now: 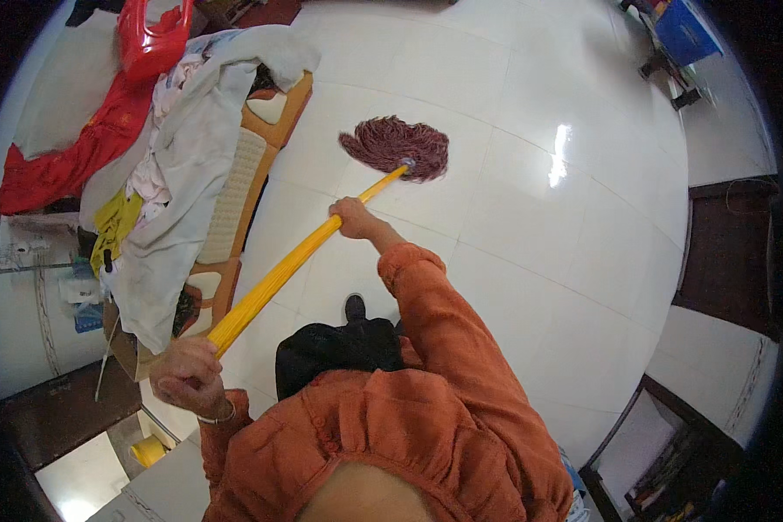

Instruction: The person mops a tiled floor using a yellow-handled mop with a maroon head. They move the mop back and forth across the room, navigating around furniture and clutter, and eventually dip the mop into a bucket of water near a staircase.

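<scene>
Fingers of the left hand (187, 376) curl closed around the top end of a yellow pole (274, 289). Just ahead of them the white cloth (183, 165) hangs off a low bench (237, 200), near enough that a wide swing of the pole's top could snag its hem and drag the heap down; whether hand and cloth touch, I cannot tell. Between the two sets of fingers, the pole slants past the bench, so a hard sweep leftward could knock it against the frame and jolt the grip. Fingers of the right hand (354, 217) wrap around the pole lower down; were that hold to slacken, the shaft could twist. Back toward the body from them is a dark shoe (354, 306), which a sharp inward pull could run into. Out past the right fingers, the maroon mop head (396, 148) lies spread on the glossy tiled floor (531, 226); if those tiles are damp, which the shine alone does not settle, a foot could slip there.
</scene>
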`<action>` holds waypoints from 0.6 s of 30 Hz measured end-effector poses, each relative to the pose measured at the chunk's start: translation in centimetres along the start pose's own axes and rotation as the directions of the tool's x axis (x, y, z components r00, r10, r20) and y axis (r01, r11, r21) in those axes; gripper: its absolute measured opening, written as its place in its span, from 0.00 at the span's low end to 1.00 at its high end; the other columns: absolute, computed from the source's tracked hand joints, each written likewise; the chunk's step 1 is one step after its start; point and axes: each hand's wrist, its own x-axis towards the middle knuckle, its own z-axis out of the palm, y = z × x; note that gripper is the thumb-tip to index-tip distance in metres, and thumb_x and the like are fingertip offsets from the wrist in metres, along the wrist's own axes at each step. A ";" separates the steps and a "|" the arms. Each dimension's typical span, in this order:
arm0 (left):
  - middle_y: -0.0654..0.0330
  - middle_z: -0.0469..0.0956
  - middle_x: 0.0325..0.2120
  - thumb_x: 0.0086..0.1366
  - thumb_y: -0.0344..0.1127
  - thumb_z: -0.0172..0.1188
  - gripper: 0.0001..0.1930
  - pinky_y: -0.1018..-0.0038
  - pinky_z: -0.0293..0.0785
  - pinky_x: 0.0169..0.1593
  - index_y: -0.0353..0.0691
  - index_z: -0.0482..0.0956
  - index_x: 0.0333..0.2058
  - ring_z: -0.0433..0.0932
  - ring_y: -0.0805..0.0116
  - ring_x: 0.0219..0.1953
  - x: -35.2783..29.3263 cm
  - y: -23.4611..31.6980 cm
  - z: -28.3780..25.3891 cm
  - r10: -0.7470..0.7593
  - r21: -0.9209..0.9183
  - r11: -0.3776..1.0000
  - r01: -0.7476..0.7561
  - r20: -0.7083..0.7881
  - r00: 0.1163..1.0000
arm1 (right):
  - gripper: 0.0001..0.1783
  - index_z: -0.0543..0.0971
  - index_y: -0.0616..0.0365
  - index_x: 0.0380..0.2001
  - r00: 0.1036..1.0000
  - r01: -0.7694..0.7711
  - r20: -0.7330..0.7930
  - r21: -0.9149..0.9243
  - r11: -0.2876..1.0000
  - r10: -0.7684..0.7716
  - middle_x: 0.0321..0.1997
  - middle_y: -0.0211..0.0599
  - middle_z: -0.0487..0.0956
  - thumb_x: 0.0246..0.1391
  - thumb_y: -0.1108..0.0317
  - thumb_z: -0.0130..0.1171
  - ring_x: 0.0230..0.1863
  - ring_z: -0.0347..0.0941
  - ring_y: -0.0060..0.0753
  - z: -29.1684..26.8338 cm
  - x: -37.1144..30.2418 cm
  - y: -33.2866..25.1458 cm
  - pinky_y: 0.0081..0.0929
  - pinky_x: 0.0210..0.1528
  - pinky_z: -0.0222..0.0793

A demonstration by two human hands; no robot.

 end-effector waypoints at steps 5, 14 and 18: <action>0.63 0.63 0.03 0.68 0.48 0.34 0.29 0.74 0.69 0.19 0.44 0.60 0.08 0.67 0.70 0.08 2.6 8.2 5.5 -0.078 -0.773 0.609 0.175 0.160 0.984 | 0.05 0.73 0.55 0.19 0.981 -0.143 -0.144 -0.058 0.988 0.134 0.23 0.41 0.73 0.33 0.76 0.54 0.33 0.69 0.49 -7.7 -6.9 4.6 0.40 0.36 0.63; 0.64 0.60 0.03 0.68 0.44 0.36 0.23 0.73 0.70 0.19 0.40 0.63 0.15 0.62 0.72 0.06 6.2 13.1 12.7 0.046 -0.901 0.142 0.410 0.420 0.906 | 0.05 0.71 0.54 0.20 0.802 -0.439 -0.500 -0.119 0.891 0.328 0.22 0.40 0.71 0.35 0.73 0.54 0.30 0.67 0.47 -13.6 -19.5 7.9 0.41 0.32 0.60; 0.67 0.57 0.04 0.68 0.45 0.37 0.18 0.74 0.69 0.19 0.40 0.63 0.23 0.60 0.76 0.07 7.8 11.9 16.6 0.117 -0.861 -0.024 0.509 0.503 0.856 | 0.07 0.70 0.55 0.24 0.711 -0.555 -0.581 -0.118 0.824 0.396 0.24 0.39 0.71 0.36 0.72 0.54 0.30 0.66 0.48 -12.4 -22.6 6.4 0.42 0.32 0.59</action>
